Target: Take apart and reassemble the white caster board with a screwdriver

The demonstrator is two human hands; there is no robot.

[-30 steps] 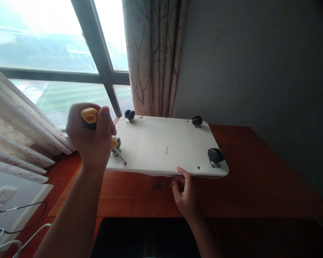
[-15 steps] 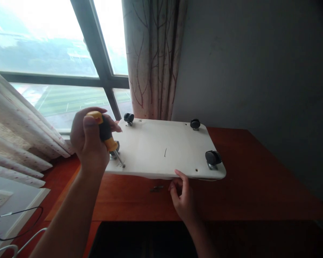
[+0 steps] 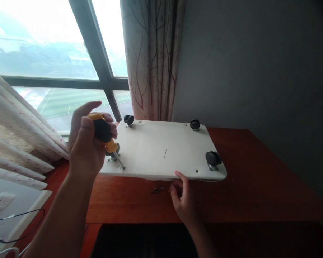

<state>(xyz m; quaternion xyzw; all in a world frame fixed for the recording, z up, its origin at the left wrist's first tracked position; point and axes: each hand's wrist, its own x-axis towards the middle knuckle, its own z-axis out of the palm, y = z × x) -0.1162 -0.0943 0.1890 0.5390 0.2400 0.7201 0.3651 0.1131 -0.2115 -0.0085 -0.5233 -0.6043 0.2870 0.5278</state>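
My left hand (image 3: 83, 143) is closed round the yellow and black handle of a screwdriver (image 3: 102, 130), its index finger lifted off. The screwdriver slants down, its tip at a hole near the front left of a white board (image 3: 153, 147). Black casters (image 3: 213, 158) stand at the board's corners, wheels up; the front left caster (image 3: 114, 148) is partly hidden behind the screwdriver. My right hand (image 3: 184, 197) holds the board's front edge, index fingertip on top and the other fingers curled below.
The board lies on a reddish-brown wooden table (image 3: 253, 179). Small metal pieces, perhaps screws, (image 3: 157, 190) lie in front of it. A window (image 3: 56, 43) and curtains (image 3: 153, 61) are behind; a wall socket (image 3: 2, 202) and cables (image 3: 29, 211) are at lower left.
My left hand has turned about the screwdriver handle, its index finger now raised and the other fingers wrapped further round. The screwdriver's tip and my right hand stay in place.
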